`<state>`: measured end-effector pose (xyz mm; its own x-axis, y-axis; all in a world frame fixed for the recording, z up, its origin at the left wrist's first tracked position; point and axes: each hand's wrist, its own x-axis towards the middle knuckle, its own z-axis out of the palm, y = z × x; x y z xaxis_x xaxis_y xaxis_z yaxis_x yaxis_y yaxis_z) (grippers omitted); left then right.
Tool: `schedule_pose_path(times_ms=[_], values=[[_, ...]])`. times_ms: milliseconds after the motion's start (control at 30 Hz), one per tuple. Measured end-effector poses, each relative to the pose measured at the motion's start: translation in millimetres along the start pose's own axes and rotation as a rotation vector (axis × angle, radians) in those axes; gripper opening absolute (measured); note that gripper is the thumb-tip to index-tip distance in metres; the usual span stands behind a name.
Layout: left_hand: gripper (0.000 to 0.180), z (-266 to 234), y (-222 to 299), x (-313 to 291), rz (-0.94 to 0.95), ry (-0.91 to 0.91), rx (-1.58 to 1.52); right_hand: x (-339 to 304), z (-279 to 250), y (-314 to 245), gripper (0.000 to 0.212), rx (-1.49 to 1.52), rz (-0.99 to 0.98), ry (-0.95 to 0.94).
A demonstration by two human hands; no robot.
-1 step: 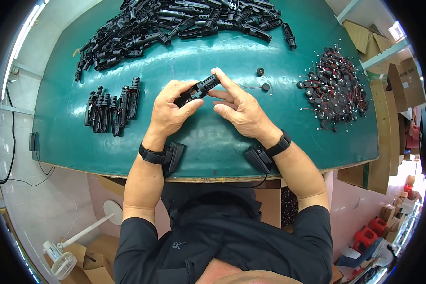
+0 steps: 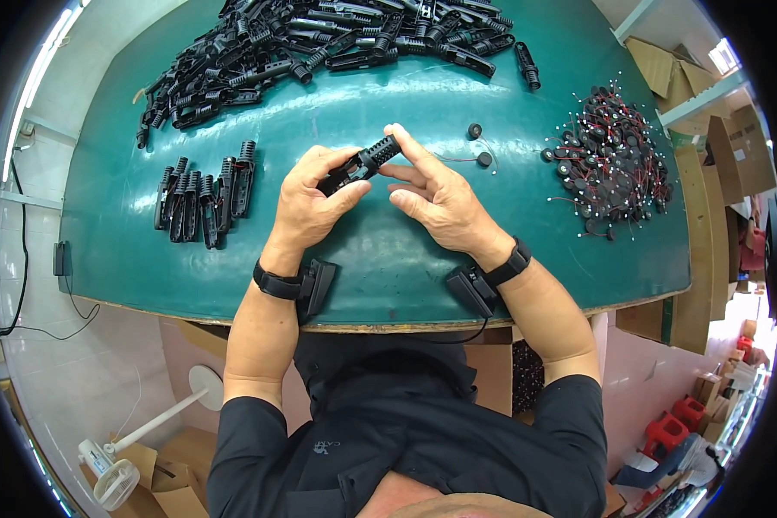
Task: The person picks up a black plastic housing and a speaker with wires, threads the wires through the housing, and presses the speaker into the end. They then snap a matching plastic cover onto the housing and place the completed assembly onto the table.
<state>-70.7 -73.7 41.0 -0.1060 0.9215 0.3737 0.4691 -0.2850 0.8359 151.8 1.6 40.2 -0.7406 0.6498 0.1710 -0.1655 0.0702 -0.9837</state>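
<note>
A black plastic housing (image 2: 373,161) with a slotted, ribbed end is tilted up to the right above the table. My left hand (image 2: 309,197) is closed around its lower, open-sided part, thumb in front. At the ribbed end, my right hand (image 2: 439,200) holds on with the forefinger at the tip and other fingers bent beneath it, while the thumb stands apart. Whatever may lie under those right fingers is hidden. Just right of the hands lie two small round black parts with thin wires, a nearer one (image 2: 484,159) and a farther one (image 2: 475,131).
Many similar housings form a heap (image 2: 319,43) at the back of the green table (image 2: 388,285). Several more stand in a group (image 2: 203,198) at left. A pile of wired round parts (image 2: 613,164) lies at right. Cardboard boxes (image 2: 738,155) stand beyond the right edge.
</note>
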Motion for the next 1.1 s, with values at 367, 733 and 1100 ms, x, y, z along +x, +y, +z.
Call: schedule_pose_path(times_ms=[367,733,1100], values=[[0.044,0.3,2.5,1.3,0.029,-0.029,-0.023,-2.2,-5.2,-0.8,0.083,-0.002,-0.002,-0.01],[0.045,28.3,9.8,0.3,0.079,-0.167,-0.049,0.2,-18.6,8.0,0.12,-0.23,-0.164,0.058],[0.04,25.9,11.4,-1.6,-0.027,-0.197,-0.096,-1.2,-21.0,12.7,0.126,-0.324,-0.15,0.041]])
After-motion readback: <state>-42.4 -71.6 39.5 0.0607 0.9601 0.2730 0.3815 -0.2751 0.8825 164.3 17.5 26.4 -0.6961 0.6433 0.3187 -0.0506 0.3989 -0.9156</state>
